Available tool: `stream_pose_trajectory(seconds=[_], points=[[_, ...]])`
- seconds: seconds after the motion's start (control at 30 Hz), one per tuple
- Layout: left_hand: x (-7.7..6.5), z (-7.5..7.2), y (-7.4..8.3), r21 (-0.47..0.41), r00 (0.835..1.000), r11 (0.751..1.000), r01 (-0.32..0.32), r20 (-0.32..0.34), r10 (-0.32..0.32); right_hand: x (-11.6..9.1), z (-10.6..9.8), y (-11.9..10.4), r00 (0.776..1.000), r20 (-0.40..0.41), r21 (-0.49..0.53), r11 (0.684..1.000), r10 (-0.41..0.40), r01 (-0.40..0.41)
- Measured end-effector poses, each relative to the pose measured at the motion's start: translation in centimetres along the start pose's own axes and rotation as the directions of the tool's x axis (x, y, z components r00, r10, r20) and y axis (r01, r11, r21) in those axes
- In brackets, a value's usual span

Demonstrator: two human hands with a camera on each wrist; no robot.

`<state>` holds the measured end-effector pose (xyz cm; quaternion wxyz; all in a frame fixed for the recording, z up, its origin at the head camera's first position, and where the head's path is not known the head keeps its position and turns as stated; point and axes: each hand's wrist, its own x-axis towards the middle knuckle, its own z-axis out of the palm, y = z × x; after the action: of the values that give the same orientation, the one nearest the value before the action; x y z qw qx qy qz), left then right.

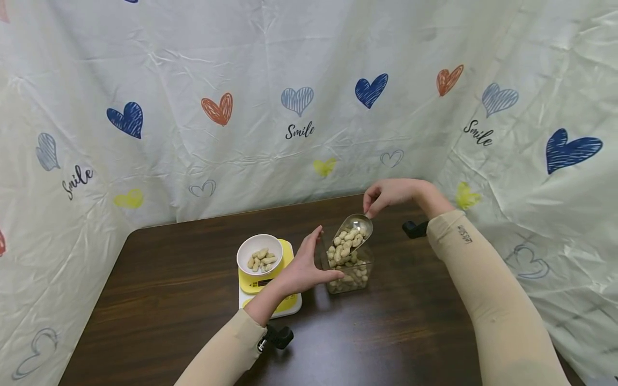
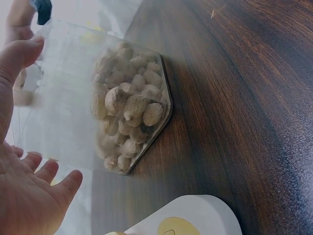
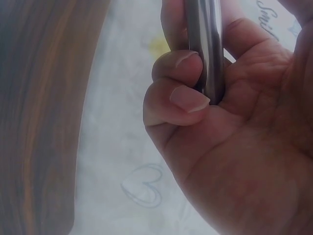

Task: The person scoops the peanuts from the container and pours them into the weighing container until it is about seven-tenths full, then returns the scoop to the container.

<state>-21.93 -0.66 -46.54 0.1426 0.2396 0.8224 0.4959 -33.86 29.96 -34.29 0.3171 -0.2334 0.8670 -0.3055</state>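
Observation:
A clear box [image 1: 363, 274] holds unshelled peanuts [image 2: 134, 105] and stands on the dark table. My right hand [image 1: 393, 194] grips the handle of a metal scoop [image 1: 361, 222], its fingers curled round the shiny handle [image 3: 205, 49] in the right wrist view. Peanuts fill the scoop, which tilts down to the left, its front end inside the box mouth. My left hand [image 1: 306, 265] is spread at the box's left side, its thumb [image 2: 22, 56] against the wall and its fingers [image 2: 63, 188] loosely extended. Whether those fingers touch the box cannot be told.
Left of the box, a white bowl [image 1: 245, 251] with several peanuts sits on a yellow and white kitchen scale [image 1: 288, 305]. My left forearm passes over the scale's near part. A white cloth [image 1: 260, 161] printed with hearts hangs behind the wooden table [image 1: 178, 300].

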Motion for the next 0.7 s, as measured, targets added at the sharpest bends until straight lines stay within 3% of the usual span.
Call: stream_pose_trajectory(seconds=[0.7], points=[[0.0, 0.0, 0.0, -0.005, 1.0, 1.0, 0.0, 0.0, 0.0, -1.1, 0.7, 1.8, 0.998, -0.062, 0.074, 0.997, 0.025, -0.021]])
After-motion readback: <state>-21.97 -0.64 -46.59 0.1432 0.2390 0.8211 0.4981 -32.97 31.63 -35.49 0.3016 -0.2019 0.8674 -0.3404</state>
